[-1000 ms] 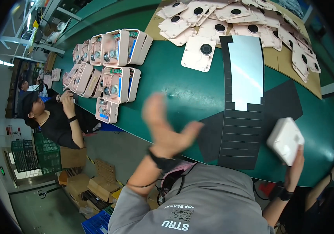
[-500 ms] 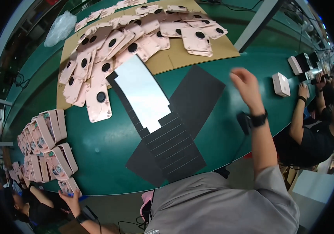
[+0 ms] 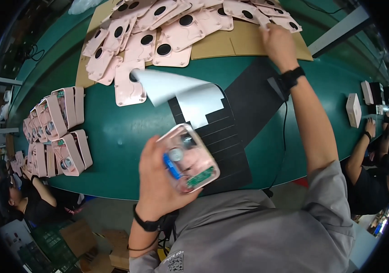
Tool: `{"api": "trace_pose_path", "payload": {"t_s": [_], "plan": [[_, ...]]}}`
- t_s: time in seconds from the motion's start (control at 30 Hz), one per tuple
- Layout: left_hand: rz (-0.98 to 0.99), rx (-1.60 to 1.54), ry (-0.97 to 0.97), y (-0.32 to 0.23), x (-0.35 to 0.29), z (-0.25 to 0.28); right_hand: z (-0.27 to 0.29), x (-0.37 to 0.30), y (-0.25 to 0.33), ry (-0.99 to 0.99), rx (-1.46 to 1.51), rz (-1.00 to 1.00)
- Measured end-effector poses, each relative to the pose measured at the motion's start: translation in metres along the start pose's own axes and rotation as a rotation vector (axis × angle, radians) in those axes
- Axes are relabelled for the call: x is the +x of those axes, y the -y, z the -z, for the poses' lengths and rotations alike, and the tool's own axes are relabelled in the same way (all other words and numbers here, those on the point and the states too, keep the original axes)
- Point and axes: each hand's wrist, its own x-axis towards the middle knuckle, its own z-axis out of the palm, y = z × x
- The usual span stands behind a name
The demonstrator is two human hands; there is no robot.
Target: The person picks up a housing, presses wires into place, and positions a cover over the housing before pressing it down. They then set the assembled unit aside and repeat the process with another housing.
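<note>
In my left hand (image 3: 151,177) is an open pink casing (image 3: 183,157), tilted, showing a blue cylinder, a green circuit board and a round silver part. My right hand (image 3: 280,43) reaches to the right front of a pile of pink cover plates. Its fingers close on the edge of one pink cover plate (image 3: 235,10) with a black disc. Between my hands lies a black sheet cut into strips (image 3: 221,157), with a white backing sheet (image 3: 172,86) whose far end curls up off it. Another black sheet (image 3: 256,91) lies crosswise underneath.
Brown cardboard (image 3: 212,50) lies under the plates on the green table (image 3: 99,132). More pink casings (image 3: 51,118) stand in rows at the left. A closed pale box (image 3: 353,110) is at the right. Co-workers sit at both sides; a metal post (image 3: 340,32) rises behind.
My left hand has brought a pink casing from the left rows to the middle. My right hand has moved to the plate pile. The white backing sheet, flat before, now curls up.
</note>
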Motion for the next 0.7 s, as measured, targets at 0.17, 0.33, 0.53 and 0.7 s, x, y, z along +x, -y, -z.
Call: {"api": "trace_pose_path", "payload": {"t_s": [0.17,0.33,0.53,0.7], "plan": [[-0.073,-0.062,0.124,-0.013,0.023,-0.038,0.075,-0.055,0.007,-0.088,0.268,-0.201],[-0.062,-0.075,0.079,-0.031,0.023,-0.056,0.113,-0.161,-0.009,-0.118,0.855,-0.564],[-0.152,-0.232,0.1,-0.024,0.03,-0.069,0.127,-0.254,0.013,-0.008,1.143,-0.992],[-0.084,-0.072,0.103,-0.03,0.029,-0.067,0.156,-0.262,0.005,0.538,0.693,-0.817]]}}
